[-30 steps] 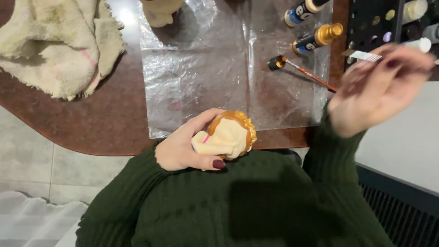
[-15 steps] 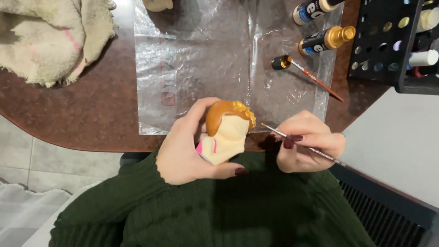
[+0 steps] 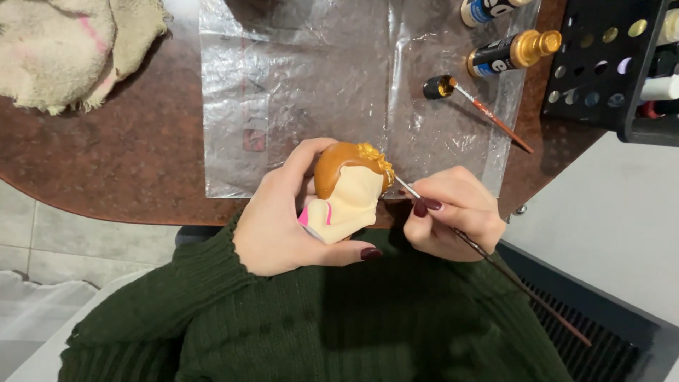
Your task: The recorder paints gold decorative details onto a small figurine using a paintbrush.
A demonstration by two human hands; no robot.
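Nearest the camera, dark green ribbed knit sleeves (image 3: 212, 311) filled the lower frame. The left hand (image 3: 283, 219) was wrapped around a small cream-coloured figurine with brown painted hair and a pink stripe (image 3: 346, 194), fingers curled behind it and thumb pressed along its underside; the figurine was held in the air just above the near edge of the table, tilted with its head toward the far right. The right hand (image 3: 453, 212) pinched a thin long-handled paintbrush with a metal ferrule (image 3: 488, 255) between thumb and fingers, the handle running down to the lower right and the tip touching the golden detail at the side of the figurine's hair. Beyond the hands lay a crinkled clear plastic sheet (image 3: 304, 92) spread on the rounded reddish-brown table (image 3: 127, 155). On the sheet's far right rested a second brush with a red-brown handle (image 3: 495, 119), its end beside a small black cap holding gold paint (image 3: 438, 86). Just beyond lay a black paint bottle with a gold cap (image 3: 513, 51), on its side, and another bottle with a blue label (image 3: 484, 10) at the top edge. A black perforated rack (image 3: 601, 71) stood at far right. A crumpled beige cloth with pink stains (image 3: 71, 49) lay at far left.
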